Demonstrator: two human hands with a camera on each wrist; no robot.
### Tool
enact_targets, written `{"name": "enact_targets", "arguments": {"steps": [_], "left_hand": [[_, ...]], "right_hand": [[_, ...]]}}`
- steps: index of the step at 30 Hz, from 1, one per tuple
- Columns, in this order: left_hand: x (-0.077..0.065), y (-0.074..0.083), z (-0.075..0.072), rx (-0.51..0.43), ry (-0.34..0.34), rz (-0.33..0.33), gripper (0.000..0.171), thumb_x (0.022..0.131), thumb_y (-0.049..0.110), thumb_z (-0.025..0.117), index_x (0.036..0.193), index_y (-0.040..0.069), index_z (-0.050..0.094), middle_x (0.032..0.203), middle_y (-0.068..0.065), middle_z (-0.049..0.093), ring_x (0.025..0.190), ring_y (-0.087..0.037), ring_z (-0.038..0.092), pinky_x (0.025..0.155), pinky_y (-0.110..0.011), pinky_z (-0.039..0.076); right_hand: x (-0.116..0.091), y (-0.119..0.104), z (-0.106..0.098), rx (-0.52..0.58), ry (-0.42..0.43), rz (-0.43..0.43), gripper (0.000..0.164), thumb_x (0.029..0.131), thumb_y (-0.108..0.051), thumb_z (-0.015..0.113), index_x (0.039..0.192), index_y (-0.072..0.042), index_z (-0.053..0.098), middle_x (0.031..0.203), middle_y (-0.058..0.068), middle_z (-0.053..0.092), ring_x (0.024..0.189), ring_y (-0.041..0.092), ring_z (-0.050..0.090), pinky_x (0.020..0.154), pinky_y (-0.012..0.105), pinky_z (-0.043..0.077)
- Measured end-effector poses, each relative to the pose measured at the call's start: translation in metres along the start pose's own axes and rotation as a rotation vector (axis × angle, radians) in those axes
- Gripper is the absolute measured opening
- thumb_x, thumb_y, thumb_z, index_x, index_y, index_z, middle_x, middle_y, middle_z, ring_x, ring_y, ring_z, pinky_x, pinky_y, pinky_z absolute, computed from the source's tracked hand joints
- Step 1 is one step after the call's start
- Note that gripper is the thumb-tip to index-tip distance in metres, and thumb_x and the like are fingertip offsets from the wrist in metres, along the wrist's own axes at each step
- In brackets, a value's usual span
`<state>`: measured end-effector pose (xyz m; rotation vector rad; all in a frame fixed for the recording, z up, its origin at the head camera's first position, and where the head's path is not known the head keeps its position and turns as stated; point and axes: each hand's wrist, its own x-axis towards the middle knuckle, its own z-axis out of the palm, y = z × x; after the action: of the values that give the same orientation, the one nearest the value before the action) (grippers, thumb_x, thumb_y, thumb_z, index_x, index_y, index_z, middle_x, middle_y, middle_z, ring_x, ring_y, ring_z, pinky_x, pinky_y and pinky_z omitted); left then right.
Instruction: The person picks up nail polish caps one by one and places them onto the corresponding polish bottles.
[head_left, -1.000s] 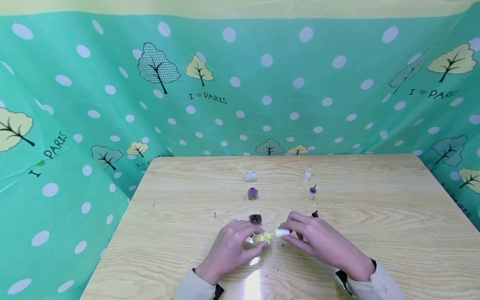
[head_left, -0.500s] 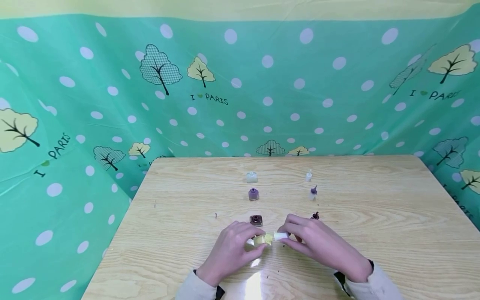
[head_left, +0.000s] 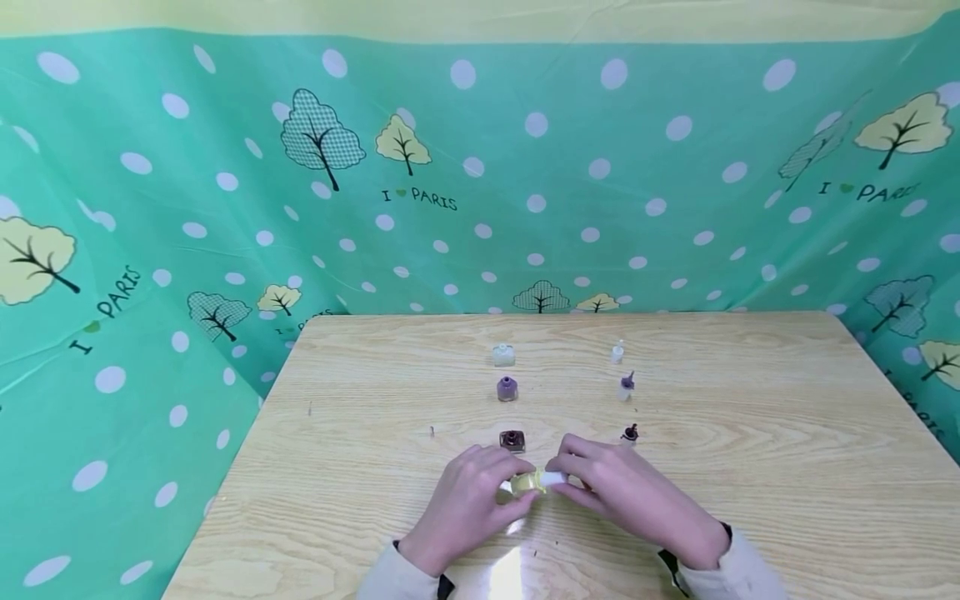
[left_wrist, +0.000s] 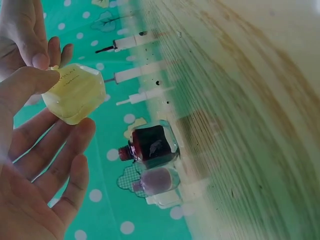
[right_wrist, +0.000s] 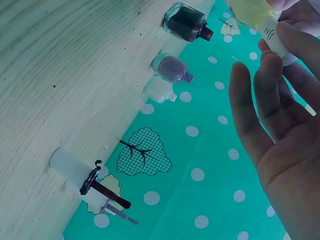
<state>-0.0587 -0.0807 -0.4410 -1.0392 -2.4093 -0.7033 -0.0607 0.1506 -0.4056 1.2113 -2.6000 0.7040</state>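
My left hand pinches a yellow nail polish bottle between thumb and fingers, tilted on its side just above the table. Opposite it, my right hand grips the white cap with thumb and fingertips. The cap sits against the bottle's neck, its brush out of sight; yellow polish is smeared around the joint in the head view. Just beyond the hands stands an uncapped dark red polish bottle, and its white cap with the dark brush stands behind my right hand.
Farther back are open purple and clear-white polish bottles. Their caps, one with a purple brush and one with a white brush, stand brush-up to the right. Small dark specks dot the wooden table.
My right hand has moved left, bringing the cap from a gap beside the yellow bottle onto its neck. My left hand keeps holding the bottle nearly in place.
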Motion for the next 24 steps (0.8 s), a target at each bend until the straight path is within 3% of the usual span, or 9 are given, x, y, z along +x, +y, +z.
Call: {"name": "enact_targets", "arguments": {"steps": [12, 19, 24], "left_hand": [[-0.0018, 0.0011, -0.0006, 0.006, 0.031, 0.004, 0.023, 0.075, 0.025, 0.084, 0.095, 0.016, 0.075, 0.091, 0.007, 0.075, 0.083, -0.004, 0.068, 0.074, -0.017, 0.052], [-0.0033, 0.0024, 0.0010, -0.001, 0.032, 0.009, 0.023, 0.074, 0.025, 0.085, 0.094, 0.017, 0.075, 0.089, 0.009, 0.075, 0.081, -0.003, 0.067, 0.076, -0.016, 0.052], [-0.0043, 0.0013, 0.0009, -0.002, 0.009, -0.007, 0.024, 0.075, 0.026, 0.085, 0.095, 0.018, 0.075, 0.090, 0.009, 0.075, 0.081, -0.002, 0.067, 0.077, -0.016, 0.052]], "right_hand": [[0.0006, -0.0053, 0.0060, -0.074, -0.011, 0.087, 0.013, 0.097, -0.030, 0.064, 0.093, -0.020, 0.072, 0.082, -0.017, 0.060, 0.066, -0.008, 0.049, 0.060, 0.014, 0.049], [0.0025, -0.0074, 0.0090, -0.051, -0.061, 0.179, 0.033, 0.101, -0.036, 0.056, 0.070, -0.026, 0.056, 0.062, -0.021, 0.039, 0.053, -0.006, 0.032, 0.049, 0.014, 0.032], [0.0020, -0.0067, 0.0088, -0.037, -0.078, 0.189, 0.030, 0.101, -0.040, 0.055, 0.076, -0.025, 0.061, 0.065, -0.021, 0.044, 0.056, -0.006, 0.036, 0.051, 0.015, 0.035]]}}
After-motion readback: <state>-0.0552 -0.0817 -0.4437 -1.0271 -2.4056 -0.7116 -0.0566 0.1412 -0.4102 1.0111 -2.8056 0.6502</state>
